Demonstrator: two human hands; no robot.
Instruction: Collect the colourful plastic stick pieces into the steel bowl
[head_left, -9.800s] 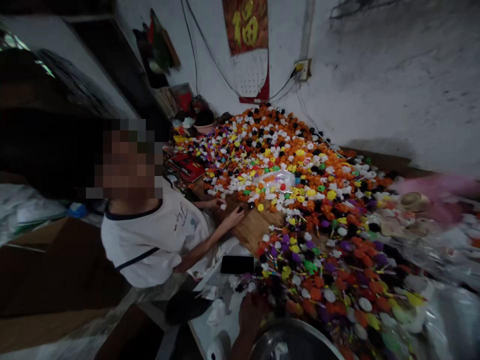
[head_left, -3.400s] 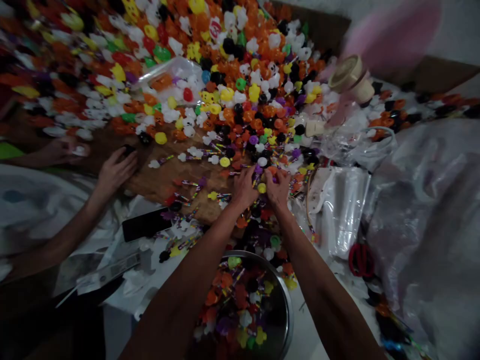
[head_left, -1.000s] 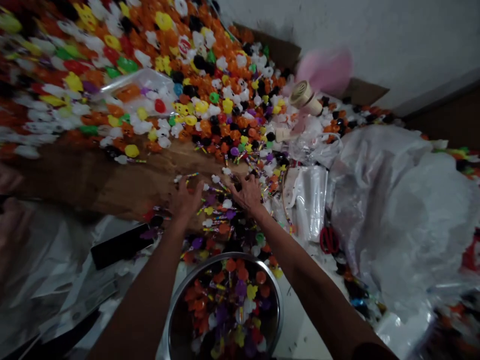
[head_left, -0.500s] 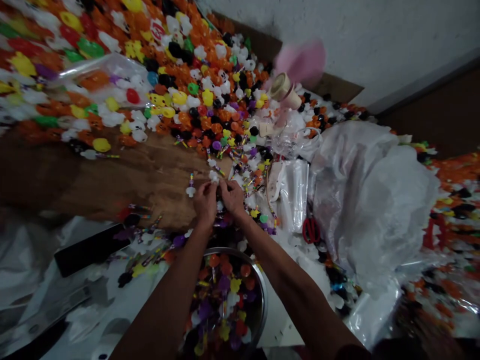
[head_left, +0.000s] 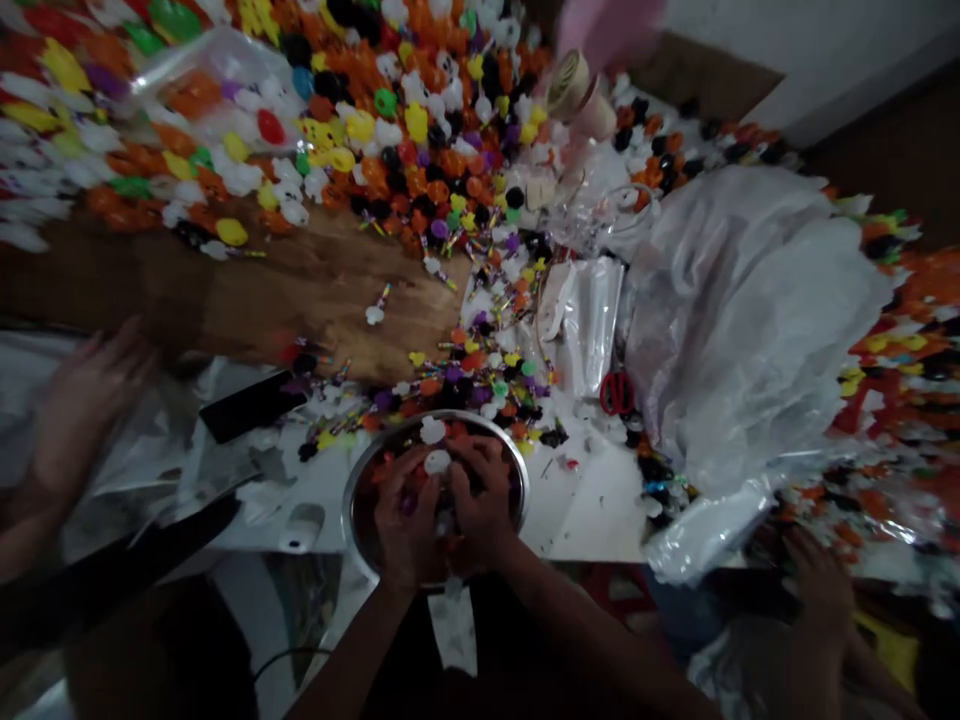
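Observation:
My left hand [head_left: 407, 515] and my right hand [head_left: 481, 495] are close together over a round metal bowl [head_left: 352, 480]. Their fingers are curled towards each other around a small white plastic toy [head_left: 436, 462]; the exact grip is dim and partly hidden. Another white toy piece [head_left: 433, 430] shows just beyond the fingertips. Inside the bowl lie orange, red and purple pieces, largely covered by my hands.
Colourful plastic toys [head_left: 420, 120] heap behind a wooden board [head_left: 300, 270]. To the right are clear plastic sleeves [head_left: 592, 320], red-handled scissors [head_left: 616, 393] and a large plastic bag [head_left: 772, 330]. A black phone [head_left: 251, 405] lies left. Other people's hands [head_left: 90, 400] appear at both sides.
Both my hands have come back from the board's edge to above the bowl. The view has tilted down, bringing other people's hands into sight at left and right.

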